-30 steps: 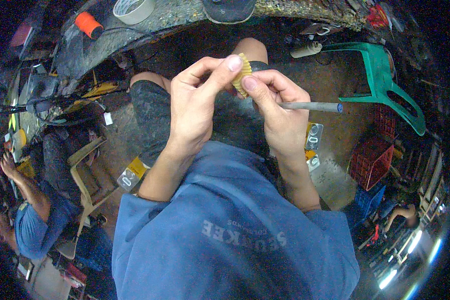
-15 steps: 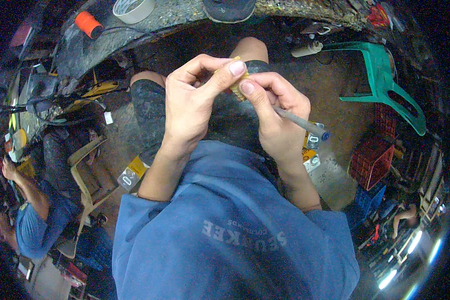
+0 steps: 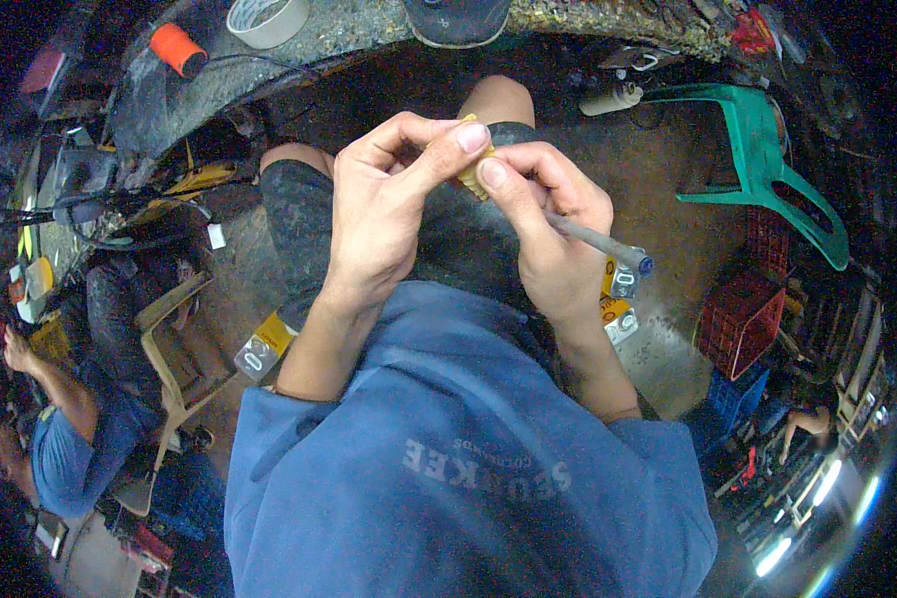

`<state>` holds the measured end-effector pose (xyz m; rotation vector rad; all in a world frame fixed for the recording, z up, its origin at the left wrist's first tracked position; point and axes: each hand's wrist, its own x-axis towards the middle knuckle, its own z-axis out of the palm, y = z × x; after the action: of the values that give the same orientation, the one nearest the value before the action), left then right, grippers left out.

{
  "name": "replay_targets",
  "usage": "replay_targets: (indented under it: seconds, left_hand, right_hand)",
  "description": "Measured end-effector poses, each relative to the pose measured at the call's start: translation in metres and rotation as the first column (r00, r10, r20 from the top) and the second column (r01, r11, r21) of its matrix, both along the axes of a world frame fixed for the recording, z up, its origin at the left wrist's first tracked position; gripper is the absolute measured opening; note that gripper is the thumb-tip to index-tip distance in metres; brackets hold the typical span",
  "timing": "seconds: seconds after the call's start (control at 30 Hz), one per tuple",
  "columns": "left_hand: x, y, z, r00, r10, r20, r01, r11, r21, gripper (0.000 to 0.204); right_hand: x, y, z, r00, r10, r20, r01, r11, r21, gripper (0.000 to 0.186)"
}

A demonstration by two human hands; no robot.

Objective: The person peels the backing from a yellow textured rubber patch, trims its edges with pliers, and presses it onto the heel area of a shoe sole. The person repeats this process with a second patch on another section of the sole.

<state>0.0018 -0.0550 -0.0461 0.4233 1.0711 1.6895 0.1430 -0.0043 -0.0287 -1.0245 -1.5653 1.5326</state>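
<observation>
Up in front of my lap, my left hand (image 3: 377, 214) pinches a small yellow ridged piece (image 3: 474, 183) between thumb and fingers. My right hand (image 3: 560, 244) is closed around a grey pen-like tool (image 3: 600, 241) with a blue end, which sticks out toward the lower right. The tool's working tip is hidden behind my fingers. My right thumb and fingertips meet the yellow piece too, close beside the left thumb. Most of the piece is covered by my fingers, so its full shape cannot be made out.
A speckled bench (image 3: 354, 45) at the top holds a tape roll (image 3: 267, 22) and an orange spool (image 3: 178, 51). At right stand a green plastic chair (image 3: 757, 149) and a red crate (image 3: 740, 319). Another person (image 3: 88, 439) sits at far left by a beige chair (image 3: 169, 369).
My hands keep their grip and have shifted only very slightly. The yellow piece is turned a little. At far left, the other person's hand has moved slightly.
</observation>
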Motion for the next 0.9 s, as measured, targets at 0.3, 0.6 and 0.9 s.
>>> replay_targets:
  seconds: [0.3, 0.6, 0.9]
  left_hand:
    - [0.001, 0.0, 0.0, 0.994, -0.002, 0.106, 0.002, 1.0, -0.006, 0.018]
    - [0.001, -0.003, 0.005, 0.999, -0.05, -0.005, 0.05, 0.998, -0.031, 0.023]
    - [0.014, 0.007, -0.011, 0.998, 0.071, -0.002, -0.07, 0.986, -0.152, 0.018]
  right_hand:
    - [-0.003, -0.002, -0.001, 0.999, -0.01, -0.037, 0.008, 0.999, -0.044, 0.009]
    - [-0.003, 0.002, -0.005, 0.998, -0.027, -0.061, 0.024, 0.999, -0.046, 0.011]
    - [0.001, 0.007, -0.024, 0.997, -0.026, 0.069, 0.015, 0.988, 0.151, 0.013]
